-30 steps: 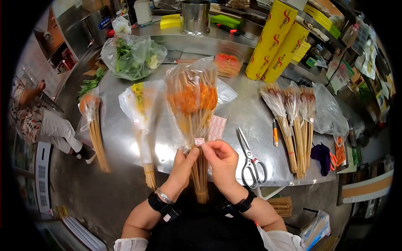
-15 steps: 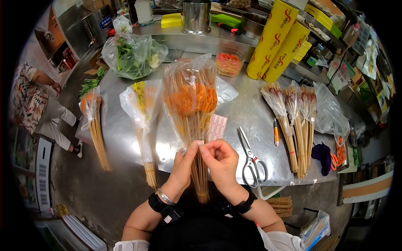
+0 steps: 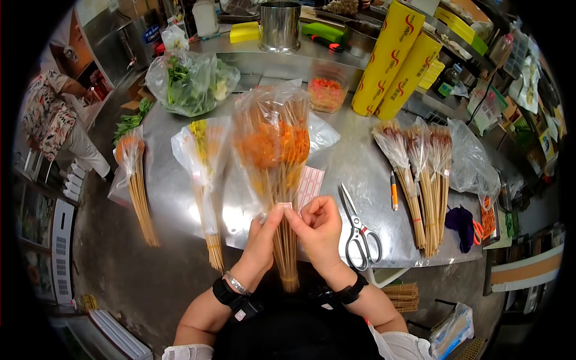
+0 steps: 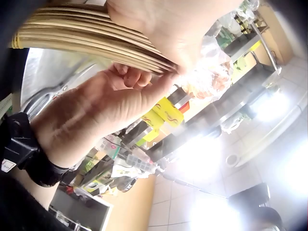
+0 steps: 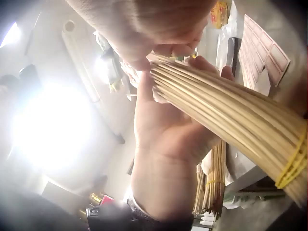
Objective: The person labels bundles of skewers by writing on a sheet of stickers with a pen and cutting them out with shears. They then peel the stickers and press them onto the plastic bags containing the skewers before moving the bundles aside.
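Both hands sit a little higher on the sticks than a moment ago. The small pink label, which showed plainly before, now peeks out as a tiny bit between the fingertips, and the person at the left edge has stepped further away. The skewer bundle stands upright in the middle, right in front of the body. Its orange food end is up inside a clear bag, and its bare sticks hang down past the edge of the bench. The left hand has its grip round the sticks just under the bag, with the thumb on one side and the fingers on the other. The right hand has a narrow grip: thumb and first finger pinch the neck of the bag where the label is, and the other fingers are curled. A yellow rubber band ties the low end of the sticks. A sheet of labels lies on the bench just behind the hands. The scissors lie just to the right, with an orange pen beyond them. Three more bagged bundles lie further right, and two others lie to the left. A bag of greens and two yellow rolls are at the back.
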A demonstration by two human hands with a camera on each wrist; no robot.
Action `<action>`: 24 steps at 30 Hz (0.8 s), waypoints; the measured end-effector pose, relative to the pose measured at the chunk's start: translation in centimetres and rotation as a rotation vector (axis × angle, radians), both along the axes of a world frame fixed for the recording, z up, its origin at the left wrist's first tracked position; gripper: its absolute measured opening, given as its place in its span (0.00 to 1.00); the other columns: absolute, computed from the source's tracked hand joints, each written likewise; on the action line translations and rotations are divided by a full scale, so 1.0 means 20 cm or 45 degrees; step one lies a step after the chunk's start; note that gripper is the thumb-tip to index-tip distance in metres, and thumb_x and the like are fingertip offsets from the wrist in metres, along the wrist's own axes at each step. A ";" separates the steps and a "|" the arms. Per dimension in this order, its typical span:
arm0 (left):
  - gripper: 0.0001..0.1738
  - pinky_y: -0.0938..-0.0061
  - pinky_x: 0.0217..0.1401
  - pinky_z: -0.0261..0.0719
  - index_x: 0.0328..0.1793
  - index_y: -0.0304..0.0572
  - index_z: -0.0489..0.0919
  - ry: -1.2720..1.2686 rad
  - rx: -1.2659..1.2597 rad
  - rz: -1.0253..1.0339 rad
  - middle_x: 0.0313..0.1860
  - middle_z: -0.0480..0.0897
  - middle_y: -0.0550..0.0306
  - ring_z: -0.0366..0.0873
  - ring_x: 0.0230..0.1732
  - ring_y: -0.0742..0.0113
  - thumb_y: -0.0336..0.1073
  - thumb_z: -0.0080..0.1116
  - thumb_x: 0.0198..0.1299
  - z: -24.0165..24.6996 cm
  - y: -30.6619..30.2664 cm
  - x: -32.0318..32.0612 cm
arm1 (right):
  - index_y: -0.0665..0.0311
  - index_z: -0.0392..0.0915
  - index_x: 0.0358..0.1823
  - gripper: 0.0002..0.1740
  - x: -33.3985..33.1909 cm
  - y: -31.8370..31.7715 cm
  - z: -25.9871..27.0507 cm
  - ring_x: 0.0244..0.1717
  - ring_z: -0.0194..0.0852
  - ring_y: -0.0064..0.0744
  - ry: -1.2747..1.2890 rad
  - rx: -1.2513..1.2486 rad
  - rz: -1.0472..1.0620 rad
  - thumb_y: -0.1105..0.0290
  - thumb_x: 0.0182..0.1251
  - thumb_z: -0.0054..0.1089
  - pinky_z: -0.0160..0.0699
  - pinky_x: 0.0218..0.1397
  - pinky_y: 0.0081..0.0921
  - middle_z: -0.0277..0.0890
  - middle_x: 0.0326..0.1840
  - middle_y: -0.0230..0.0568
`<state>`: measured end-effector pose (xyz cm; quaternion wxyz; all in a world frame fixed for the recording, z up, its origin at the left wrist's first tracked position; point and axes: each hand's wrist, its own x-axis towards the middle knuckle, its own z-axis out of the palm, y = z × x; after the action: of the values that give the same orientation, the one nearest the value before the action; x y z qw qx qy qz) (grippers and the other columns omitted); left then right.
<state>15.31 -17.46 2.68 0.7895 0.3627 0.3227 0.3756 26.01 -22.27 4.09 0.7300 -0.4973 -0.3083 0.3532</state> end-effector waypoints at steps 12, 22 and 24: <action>0.27 0.79 0.34 0.79 0.51 0.36 0.81 -0.015 -0.092 -0.032 0.38 0.84 0.58 0.81 0.34 0.74 0.56 0.59 0.70 -0.06 0.01 0.02 | 0.58 0.66 0.41 0.12 0.03 0.03 -0.09 0.28 0.65 0.11 -0.018 -0.013 0.070 0.77 0.70 0.62 0.63 0.27 0.12 0.69 0.32 0.24; 0.25 0.74 0.38 0.82 0.59 0.38 0.74 0.234 0.136 0.248 0.40 0.83 0.57 0.82 0.37 0.70 0.51 0.61 0.69 0.07 0.25 -0.21 | 0.63 0.69 0.48 0.07 0.07 -0.10 -0.25 0.25 0.64 0.13 -0.294 -0.110 0.133 0.73 0.75 0.57 0.63 0.29 0.12 0.72 0.33 0.29; 0.30 0.74 0.42 0.83 0.62 0.33 0.71 0.476 0.414 0.313 0.45 0.84 0.54 0.82 0.41 0.70 0.46 0.68 0.64 0.14 0.40 -0.36 | 0.65 0.72 0.48 0.08 0.09 -0.13 -0.29 0.28 0.72 0.17 -0.427 -0.202 0.160 0.75 0.71 0.60 0.70 0.32 0.16 0.76 0.33 0.33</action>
<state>8.01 -9.55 5.48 0.5962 0.5057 0.4398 0.4421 27.76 -24.96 -1.79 0.6035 -0.5849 -0.4272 0.3333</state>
